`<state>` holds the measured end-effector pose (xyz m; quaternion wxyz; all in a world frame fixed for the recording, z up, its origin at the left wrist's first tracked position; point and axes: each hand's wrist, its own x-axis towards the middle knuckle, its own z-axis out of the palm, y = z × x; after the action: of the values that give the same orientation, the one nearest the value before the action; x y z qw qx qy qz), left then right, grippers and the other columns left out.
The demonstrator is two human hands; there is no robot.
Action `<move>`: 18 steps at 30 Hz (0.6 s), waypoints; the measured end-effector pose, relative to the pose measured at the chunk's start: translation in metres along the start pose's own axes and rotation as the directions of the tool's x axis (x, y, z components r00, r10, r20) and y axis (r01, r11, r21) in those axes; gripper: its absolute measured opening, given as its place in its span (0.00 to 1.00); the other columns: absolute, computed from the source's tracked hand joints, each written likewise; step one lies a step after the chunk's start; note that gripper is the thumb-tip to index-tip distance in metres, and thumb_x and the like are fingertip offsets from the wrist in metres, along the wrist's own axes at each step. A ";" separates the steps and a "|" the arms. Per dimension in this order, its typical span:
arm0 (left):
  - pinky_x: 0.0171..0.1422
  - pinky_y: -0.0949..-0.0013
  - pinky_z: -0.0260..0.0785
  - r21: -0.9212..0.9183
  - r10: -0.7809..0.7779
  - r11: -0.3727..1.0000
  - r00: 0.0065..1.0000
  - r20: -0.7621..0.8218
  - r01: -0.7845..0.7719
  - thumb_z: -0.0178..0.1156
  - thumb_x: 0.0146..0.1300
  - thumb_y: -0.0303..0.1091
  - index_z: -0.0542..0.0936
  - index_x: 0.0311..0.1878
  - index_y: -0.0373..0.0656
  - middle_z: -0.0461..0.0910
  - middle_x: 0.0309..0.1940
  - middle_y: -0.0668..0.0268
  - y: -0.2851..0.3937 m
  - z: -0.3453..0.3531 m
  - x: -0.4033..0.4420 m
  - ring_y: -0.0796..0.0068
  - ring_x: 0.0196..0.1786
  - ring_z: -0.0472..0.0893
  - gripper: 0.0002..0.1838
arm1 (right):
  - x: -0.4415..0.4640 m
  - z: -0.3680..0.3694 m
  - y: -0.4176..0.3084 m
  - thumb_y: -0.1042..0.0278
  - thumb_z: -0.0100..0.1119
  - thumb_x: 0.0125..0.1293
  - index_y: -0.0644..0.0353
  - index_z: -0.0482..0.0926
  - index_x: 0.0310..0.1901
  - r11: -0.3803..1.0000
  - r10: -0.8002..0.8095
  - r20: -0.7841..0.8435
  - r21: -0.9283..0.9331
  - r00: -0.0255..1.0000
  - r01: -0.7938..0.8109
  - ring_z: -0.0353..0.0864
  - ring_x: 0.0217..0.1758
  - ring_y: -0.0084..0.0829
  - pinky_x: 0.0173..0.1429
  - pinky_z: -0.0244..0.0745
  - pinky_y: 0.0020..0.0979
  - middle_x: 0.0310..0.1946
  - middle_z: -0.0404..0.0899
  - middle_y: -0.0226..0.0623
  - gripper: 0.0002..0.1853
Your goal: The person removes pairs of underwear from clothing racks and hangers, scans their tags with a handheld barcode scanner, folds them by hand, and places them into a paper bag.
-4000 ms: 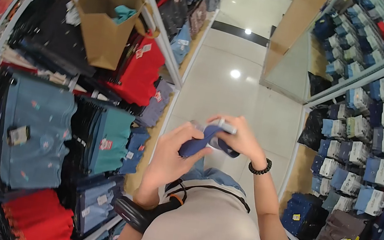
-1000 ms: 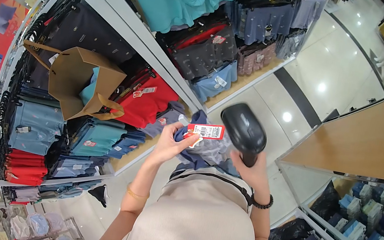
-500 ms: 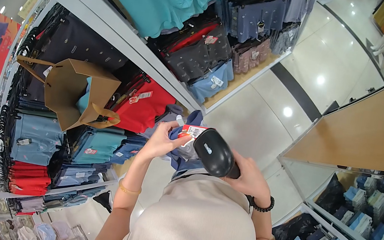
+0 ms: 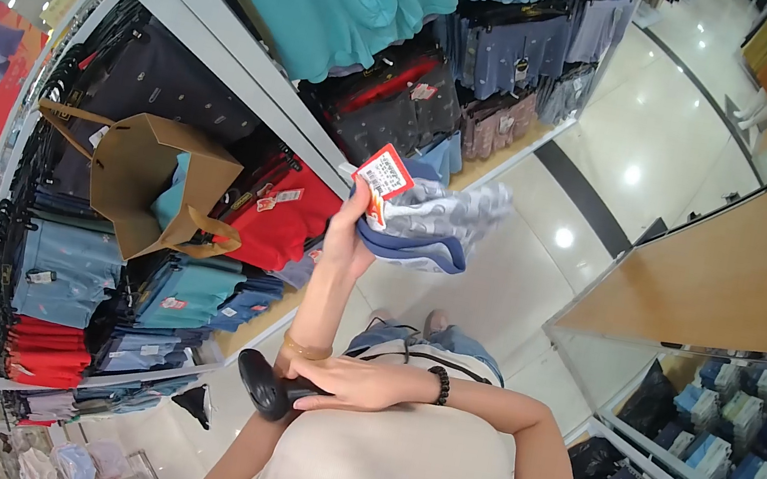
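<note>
My left hand (image 4: pixel 348 239) is closed on grey-and-white patterned boxer briefs (image 4: pixel 449 212) with a navy waistband, held out in front of my body. A red-edged white price tag (image 4: pixel 384 174) sticks up from them near my fingertips. Across my body, my right hand (image 4: pixel 361 385) grips a black barcode scanner (image 4: pixel 265 387) by its handle. The scanner's head lies against my left forearm, below the gold-coloured bracelet (image 4: pixel 306 350). The scanner's front window cannot be made out.
An open brown paper bag (image 4: pixel 144 184) with a teal item inside hangs at the rack on the left. Racks of hanging shorts, among them red ones (image 4: pixel 290 219) and teal ones (image 4: pixel 342 4), stand ahead. Packaged goods (image 4: pixel 707 456) line shelves at the right, below a wooden panel (image 4: pixel 714 264).
The scanner has moved from the tag down and left to my left forearm, carried by my right hand. My left hand has raised the boxer briefs a little, with the tag in plain view.
</note>
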<state>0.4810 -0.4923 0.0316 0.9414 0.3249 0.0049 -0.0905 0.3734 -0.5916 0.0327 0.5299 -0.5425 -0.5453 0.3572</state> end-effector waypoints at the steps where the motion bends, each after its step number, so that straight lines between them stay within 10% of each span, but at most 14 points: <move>1: 0.58 0.65 0.68 0.079 0.029 0.996 0.999 0.017 -0.030 0.51 0.66 0.44 0.68 0.57 0.35 0.74 0.53 0.57 0.009 0.001 -0.002 0.68 0.54 0.76 0.24 | 0.000 0.001 0.000 0.52 0.45 0.69 0.65 0.61 0.50 0.997 -0.082 -0.023 0.000 0.996 0.082 0.72 0.50 0.48 0.52 0.66 0.40 0.41 0.73 0.51 0.21; 4: 0.47 0.73 0.70 0.404 0.089 0.913 0.995 -0.037 -0.066 0.58 0.63 0.34 0.72 0.46 0.34 0.77 0.40 0.68 0.032 0.029 -0.021 0.78 0.42 0.78 0.14 | -0.027 -0.020 -0.017 0.56 0.44 0.69 0.63 0.69 0.46 0.977 -0.117 -0.077 -0.186 0.990 0.101 0.75 0.45 0.45 0.48 0.69 0.39 0.37 0.75 0.47 0.17; 6: 0.41 0.73 0.68 0.850 0.064 0.457 0.963 0.262 -0.261 0.61 0.58 0.29 0.74 0.38 0.36 0.76 0.35 0.68 0.047 0.036 -0.026 0.80 0.38 0.77 0.09 | -0.055 -0.061 -0.056 0.61 0.50 0.66 0.62 0.76 0.43 0.978 -0.019 0.036 -0.209 0.999 0.026 0.78 0.41 0.40 0.46 0.72 0.33 0.37 0.78 0.41 0.13; 9: 0.40 0.65 0.67 0.924 -0.162 0.106 0.911 0.380 -0.367 0.64 0.50 0.25 0.74 0.40 0.36 0.75 0.33 0.57 0.053 0.064 -0.033 0.58 0.37 0.77 0.13 | -0.099 -0.093 -0.091 0.66 0.61 0.58 0.60 0.79 0.41 0.996 -0.057 -0.523 -0.091 0.850 0.011 0.81 0.36 0.34 0.43 0.73 0.28 0.35 0.81 0.36 0.11; 10: 0.42 0.63 0.67 0.930 -0.212 0.069 0.906 0.366 -0.360 0.63 0.50 0.23 0.74 0.41 0.35 0.77 0.35 0.56 0.049 0.066 -0.034 0.52 0.39 0.75 0.14 | -0.103 -0.095 -0.094 0.67 0.64 0.55 0.60 0.79 0.40 0.976 -0.129 -0.758 -0.212 0.639 -0.054 0.81 0.34 0.32 0.42 0.73 0.28 0.33 0.82 0.35 0.12; 12: 0.45 0.62 0.67 0.898 -0.236 0.032 0.869 0.434 -0.440 0.62 0.50 0.22 0.74 0.42 0.36 0.77 0.37 0.55 0.039 0.064 -0.032 0.52 0.41 0.75 0.15 | -0.079 -0.107 -0.069 0.63 0.65 0.54 0.60 0.79 0.36 0.871 -0.337 -0.774 -0.472 0.536 -0.134 0.80 0.29 0.34 0.39 0.73 0.30 0.29 0.81 0.35 0.12; 14: 0.46 0.61 0.67 0.888 -0.252 0.044 0.855 0.454 -0.458 0.61 0.49 0.21 0.74 0.43 0.36 0.77 0.38 0.55 0.036 0.064 -0.031 0.52 0.41 0.75 0.15 | -0.073 -0.113 -0.049 0.59 0.66 0.52 0.60 0.79 0.34 0.826 -0.233 -0.758 -0.485 0.609 -0.288 0.78 0.32 0.36 0.40 0.71 0.32 0.26 0.80 0.36 0.14; 16: 0.46 0.61 0.67 0.898 -0.235 0.073 0.867 0.438 -0.434 0.60 0.49 0.19 0.74 0.44 0.37 0.77 0.39 0.55 0.034 0.066 -0.029 0.52 0.42 0.75 0.16 | -0.079 -0.118 -0.042 0.56 0.68 0.50 0.60 0.80 0.32 0.797 0.219 -0.644 -0.315 0.733 -0.515 0.76 0.43 0.37 0.47 0.67 0.35 0.25 0.80 0.35 0.15; 18: 0.46 0.62 0.67 0.928 -0.194 0.124 0.909 0.370 -0.351 0.59 0.49 0.18 0.74 0.45 0.38 0.78 0.39 0.55 0.035 0.070 -0.032 0.52 0.41 0.75 0.17 | -0.081 -0.114 -0.042 0.54 0.66 0.52 0.58 0.80 0.30 0.748 0.215 -0.695 -0.334 0.686 -0.573 0.75 0.34 0.37 0.44 0.66 0.36 0.22 0.78 0.36 0.14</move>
<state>0.4521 -0.5032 0.1105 0.4702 0.8366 -0.2684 -0.0842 0.4623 -0.6975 0.0788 0.4128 -0.8600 -0.2808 0.1052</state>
